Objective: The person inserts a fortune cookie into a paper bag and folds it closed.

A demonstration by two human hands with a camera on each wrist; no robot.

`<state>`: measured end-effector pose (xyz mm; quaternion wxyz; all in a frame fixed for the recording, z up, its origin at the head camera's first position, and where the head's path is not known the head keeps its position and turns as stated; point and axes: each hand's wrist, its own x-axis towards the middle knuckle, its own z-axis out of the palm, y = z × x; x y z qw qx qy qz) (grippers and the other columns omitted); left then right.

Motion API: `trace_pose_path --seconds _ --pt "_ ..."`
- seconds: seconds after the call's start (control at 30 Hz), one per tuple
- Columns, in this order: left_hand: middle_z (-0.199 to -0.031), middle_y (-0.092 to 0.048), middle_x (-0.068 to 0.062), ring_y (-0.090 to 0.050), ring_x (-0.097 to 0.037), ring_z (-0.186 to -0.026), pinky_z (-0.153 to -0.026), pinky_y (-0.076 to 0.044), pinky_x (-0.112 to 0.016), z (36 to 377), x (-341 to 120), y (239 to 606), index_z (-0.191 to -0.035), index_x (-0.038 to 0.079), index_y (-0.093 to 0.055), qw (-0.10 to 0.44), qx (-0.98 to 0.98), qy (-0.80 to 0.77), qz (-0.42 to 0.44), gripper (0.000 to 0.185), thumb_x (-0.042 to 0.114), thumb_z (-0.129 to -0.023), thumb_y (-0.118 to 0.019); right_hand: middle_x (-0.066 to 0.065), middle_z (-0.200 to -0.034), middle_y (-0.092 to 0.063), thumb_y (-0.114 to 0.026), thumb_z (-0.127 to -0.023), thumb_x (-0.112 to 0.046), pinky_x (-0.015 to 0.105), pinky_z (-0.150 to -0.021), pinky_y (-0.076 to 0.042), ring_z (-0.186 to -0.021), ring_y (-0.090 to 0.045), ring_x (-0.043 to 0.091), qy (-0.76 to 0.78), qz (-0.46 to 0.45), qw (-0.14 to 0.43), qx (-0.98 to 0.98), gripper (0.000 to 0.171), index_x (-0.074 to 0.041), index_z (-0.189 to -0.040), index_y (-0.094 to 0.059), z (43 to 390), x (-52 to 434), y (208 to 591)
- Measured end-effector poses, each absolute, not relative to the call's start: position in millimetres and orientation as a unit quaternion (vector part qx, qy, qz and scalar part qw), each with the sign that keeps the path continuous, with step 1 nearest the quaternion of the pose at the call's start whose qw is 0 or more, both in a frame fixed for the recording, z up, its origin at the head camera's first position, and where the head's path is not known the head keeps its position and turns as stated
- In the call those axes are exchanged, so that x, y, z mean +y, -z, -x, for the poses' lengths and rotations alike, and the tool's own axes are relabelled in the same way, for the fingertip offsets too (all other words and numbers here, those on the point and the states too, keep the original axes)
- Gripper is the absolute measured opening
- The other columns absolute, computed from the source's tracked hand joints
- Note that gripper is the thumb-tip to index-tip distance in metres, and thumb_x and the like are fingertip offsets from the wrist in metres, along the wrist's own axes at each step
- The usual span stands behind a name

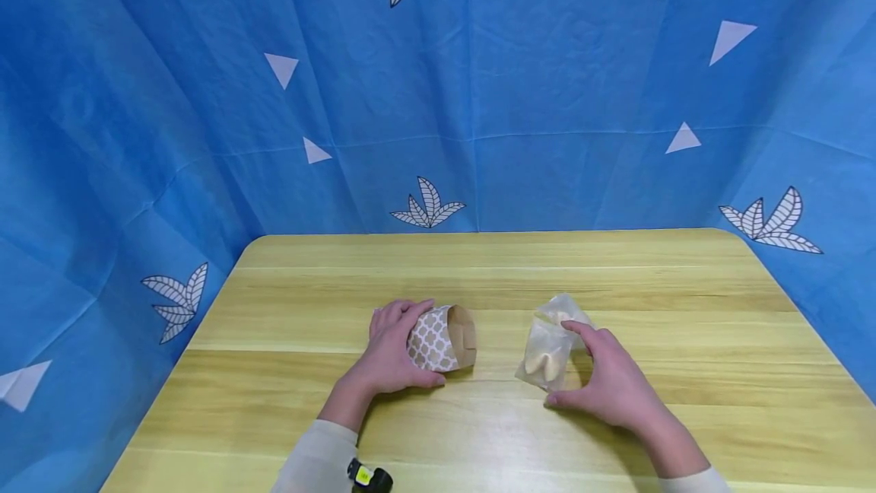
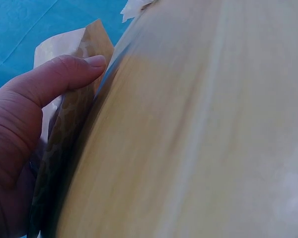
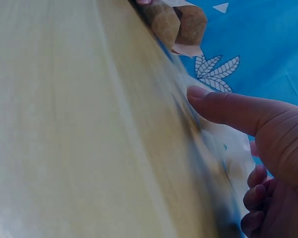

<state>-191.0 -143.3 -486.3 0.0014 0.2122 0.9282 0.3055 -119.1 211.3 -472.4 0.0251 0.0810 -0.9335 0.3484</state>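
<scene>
A small paper bag (image 1: 431, 339) with a brown-and-white lattice pattern lies on its side on the table, mouth facing right. Around it curves my left hand (image 1: 393, 348), gripping it with the thumb along the near side and fingers on the far side. To the right is a translucent packet (image 1: 537, 345) with pale, folded pieces visible inside. My right hand (image 1: 609, 383) spans this packet: the index fingertip lies at its upper part, the thumb near its lower edge. In the right wrist view, the thumb (image 3: 228, 106) is extended beside the blurred packet (image 3: 233, 144).
The light wood table (image 1: 479, 272) has rounded far corners. A blue curtain (image 1: 547, 97) with white leaves and triangles hangs behind and at both sides. Near the left sleeve sits a small black item (image 1: 369, 475) with a yellow label.
</scene>
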Motion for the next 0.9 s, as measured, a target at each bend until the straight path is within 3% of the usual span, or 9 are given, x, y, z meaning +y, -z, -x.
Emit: trace_pose_path --seconds 0.17,0.53,0.9 --pt "-0.138 -0.042 -0.003 -0.032 -0.023 -0.130 -0.115 -0.005 -0.050 190.7 -142.8 485.1 -0.153 0.028 -0.040 0.002 0.928 -0.304 -0.214 0.120 0.057 -0.049 -0.092 0.011 -0.113 -0.054 -0.095 -0.052 -0.054 0.047 -0.084 -0.048 -0.101 -0.054 0.027 -0.333 -0.084 0.031 -0.939 0.115 -0.012 -0.147 -0.043 118.4 210.8 474.8" --pt "-0.137 -0.041 -0.001 -0.032 -0.023 -0.130 -0.115 -0.005 -0.050 190.1 -143.2 486.6 -0.153 0.029 -0.040 0.003 0.930 -0.302 -0.210 0.120 0.056 -0.049 -0.092 0.017 -0.130 -0.051 -0.097 -0.057 -0.035 0.051 -0.087 -0.048 -0.105 -0.056 0.033 -0.346 -0.087 0.046 -0.933 0.105 -0.003 -0.142 -0.043 118.4 210.6 477.6" --pt "-0.139 -0.041 -0.003 -0.032 -0.022 -0.131 -0.116 -0.002 -0.051 190.0 -143.4 485.7 -0.154 0.030 -0.038 0.004 0.929 -0.306 -0.210 0.121 0.056 -0.049 -0.092 0.019 -0.125 -0.053 -0.098 -0.056 -0.032 0.053 -0.088 -0.047 -0.104 -0.055 0.034 -0.367 -0.091 0.050 -0.924 0.096 -0.003 -0.133 -0.048 121.2 212.1 477.2"
